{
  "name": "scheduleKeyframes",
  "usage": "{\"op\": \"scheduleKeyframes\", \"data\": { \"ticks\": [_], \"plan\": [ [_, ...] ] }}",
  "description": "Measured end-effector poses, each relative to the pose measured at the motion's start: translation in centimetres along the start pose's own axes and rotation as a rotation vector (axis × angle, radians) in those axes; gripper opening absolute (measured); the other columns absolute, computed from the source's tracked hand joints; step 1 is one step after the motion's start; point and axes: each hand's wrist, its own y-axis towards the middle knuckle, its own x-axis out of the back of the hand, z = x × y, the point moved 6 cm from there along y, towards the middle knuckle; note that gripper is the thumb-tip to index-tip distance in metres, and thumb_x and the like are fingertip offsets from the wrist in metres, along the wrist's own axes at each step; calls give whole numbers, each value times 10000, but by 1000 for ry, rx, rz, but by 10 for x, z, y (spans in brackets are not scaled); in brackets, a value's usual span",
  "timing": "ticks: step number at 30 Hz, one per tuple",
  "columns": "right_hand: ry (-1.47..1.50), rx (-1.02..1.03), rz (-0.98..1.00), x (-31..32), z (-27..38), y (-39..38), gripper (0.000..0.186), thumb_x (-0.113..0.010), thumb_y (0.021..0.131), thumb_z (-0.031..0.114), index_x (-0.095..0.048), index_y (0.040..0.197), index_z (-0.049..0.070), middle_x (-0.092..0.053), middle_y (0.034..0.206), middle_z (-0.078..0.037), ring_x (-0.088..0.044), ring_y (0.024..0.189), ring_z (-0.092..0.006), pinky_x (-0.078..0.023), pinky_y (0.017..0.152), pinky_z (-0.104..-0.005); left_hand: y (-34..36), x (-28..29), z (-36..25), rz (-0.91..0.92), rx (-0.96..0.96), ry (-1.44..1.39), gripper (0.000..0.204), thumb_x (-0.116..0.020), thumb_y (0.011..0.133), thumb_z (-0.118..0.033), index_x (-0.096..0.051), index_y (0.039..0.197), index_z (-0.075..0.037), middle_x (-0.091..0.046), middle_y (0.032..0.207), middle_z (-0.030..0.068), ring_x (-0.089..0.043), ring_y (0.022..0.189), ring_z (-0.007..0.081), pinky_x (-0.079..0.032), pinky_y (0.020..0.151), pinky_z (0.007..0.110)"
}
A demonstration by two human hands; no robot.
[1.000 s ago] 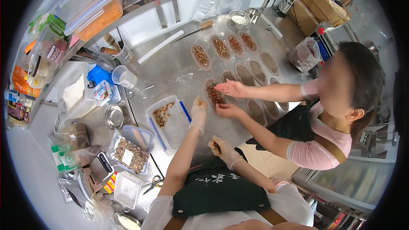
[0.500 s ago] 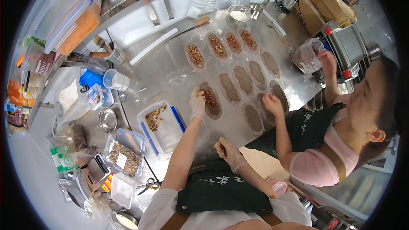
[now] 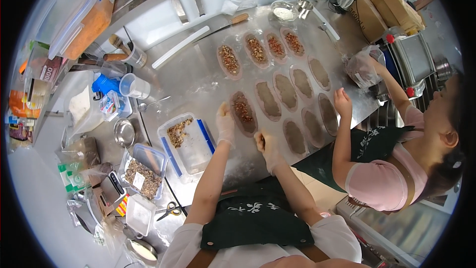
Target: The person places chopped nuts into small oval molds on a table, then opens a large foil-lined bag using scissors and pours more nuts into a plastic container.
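In our gloved right hand [image 3: 268,153] the fingers are curled, clamped on some brown pieces [image 3: 262,141] that show at the opening of the fist. Our gloved left hand [image 3: 225,125] has its fingers bent at the left edge of a flat oval [image 3: 247,128] on the steel table [image 3: 198,89]; whether they pinch anything, we cannot tell. That oval lies between and just beyond our hands, with a reddish-brown filling [image 3: 242,108] along its middle. Just left of our left hand we see a clear bin [image 3: 193,156] with blue clips, chopped nuts [image 3: 177,133] heaped at its far end. To the right lie seven bare ovals [image 3: 286,93] in two rows, and farther back four filled ovals [image 3: 229,61]. At the far right, a co-worker's hand [image 3: 379,57] is at a clear plastic bag [image 3: 362,71], the other hand [image 3: 342,102] raised near the bare ovals.
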Motion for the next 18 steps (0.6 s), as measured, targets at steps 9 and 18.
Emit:
{"op": "scheduleKeyframes", "data": {
  "ticks": [9,18],
  "plan": [
    [77,130,-14,-15,28,27,385,-511,937,365,-609,749,45,-458,591,31,-357,457,-51,-239,402,-191,-31,25,-42,-41,-361,360,339,-516,919,-80,-537,1257,-55,-600,1102,73,-555,905,141,-439,822,243],
    [52,-18,-9,-25,4,5,335,-490,949,278,-551,706,55,-464,593,-2,-381,440,-70,-257,378,-208,-53,192,-85,-547,-339,1453,443,-588,849,-312,-528,1219,-75,-619,1017,158,-619,866,339,-529,716,394]
  ]
}}
